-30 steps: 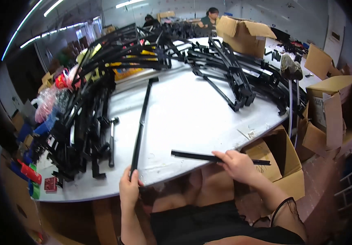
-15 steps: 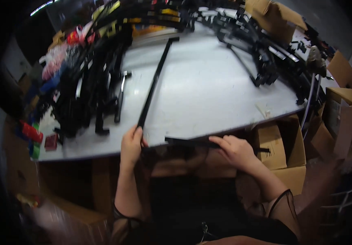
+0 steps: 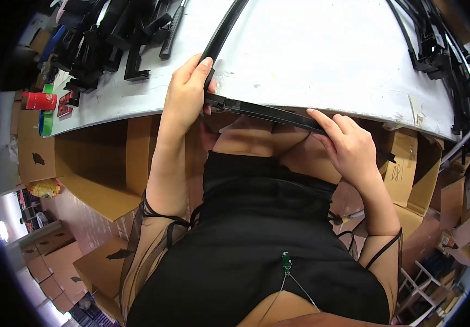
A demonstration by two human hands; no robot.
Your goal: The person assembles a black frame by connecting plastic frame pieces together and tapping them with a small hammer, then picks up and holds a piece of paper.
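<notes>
— What's changed over there?
— The left hand [image 3: 186, 95] has slid its long black strip [image 3: 221, 34] to the bench [image 3: 322, 60] edge, fingers closed around its end. The right hand [image 3: 349, 144] has brought the shorter strip [image 3: 267, 111] across; the ends now meet, so it looks like joining.

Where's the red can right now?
In the head view, the red can lies far left on the white table's edge, beside green tape rolls.

Two hands [image 3: 188, 95], two long black strips [image 3: 267, 113] (one per hand), one red can [image 3: 40, 101].
</notes>
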